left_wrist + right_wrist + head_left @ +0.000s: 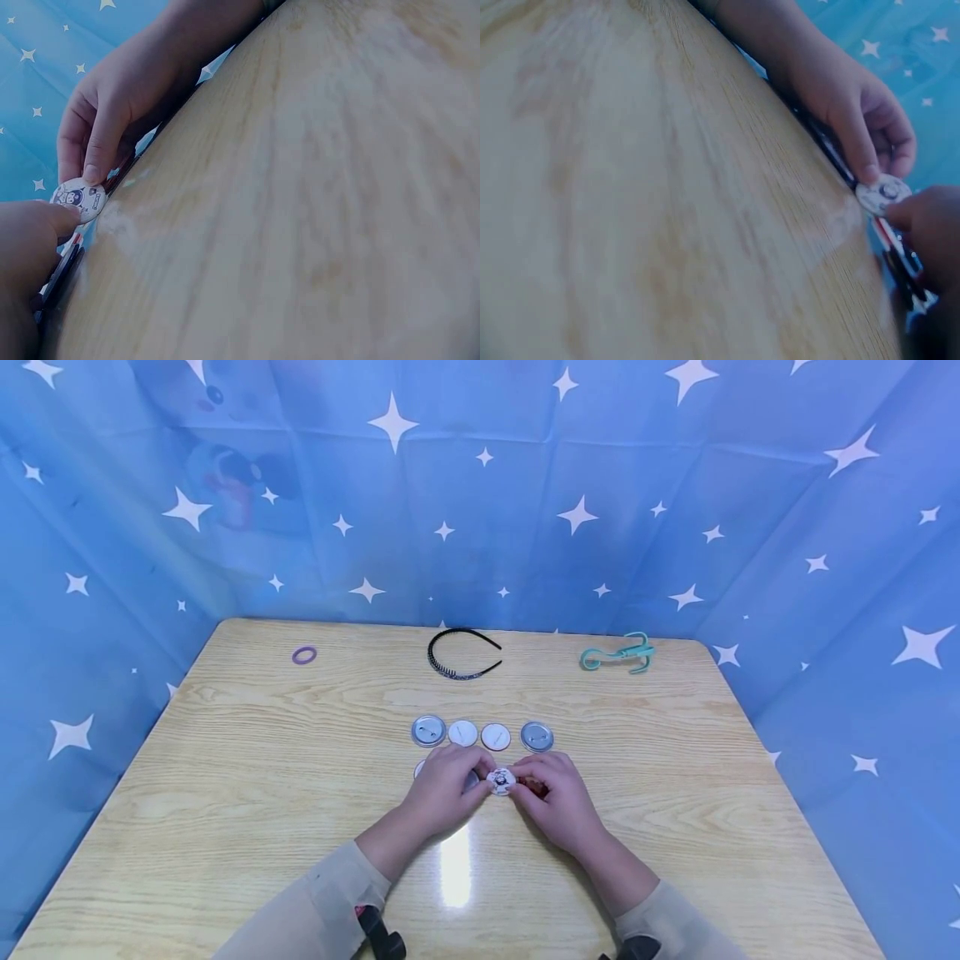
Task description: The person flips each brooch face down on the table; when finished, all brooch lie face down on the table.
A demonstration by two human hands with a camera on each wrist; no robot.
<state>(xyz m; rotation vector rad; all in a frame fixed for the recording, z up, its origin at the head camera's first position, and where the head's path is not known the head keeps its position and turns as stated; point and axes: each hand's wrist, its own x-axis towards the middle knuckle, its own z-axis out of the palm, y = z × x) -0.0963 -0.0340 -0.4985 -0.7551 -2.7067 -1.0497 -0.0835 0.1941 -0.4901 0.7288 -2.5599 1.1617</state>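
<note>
Between both hands is a round white pin badge [501, 781] with a dark printed figure facing up. My left hand [444, 787] pinches its left edge with thumb and fingers, and my right hand [558, 802] pinches the opposite edge. The left wrist view shows the badge [91, 196] tilted under the thumbs; in the right wrist view the badge [873, 198] is partly covered by fingers. Just beyond the hands, a silver badge [428, 731], two white-backed badges [462, 733] and another silver badge [537, 737] lie pin side up. A reddish badge [534, 787] is half hidden by the right hand.
Another badge [418, 768] peeks out beside the left hand. Along the table's far edge lie a purple ring [304, 655], a black toothed headband [465, 676] and a teal hair claw clip [619, 653]. A blue star-patterned curtain [480, 493] hangs behind the wooden table [247, 777].
</note>
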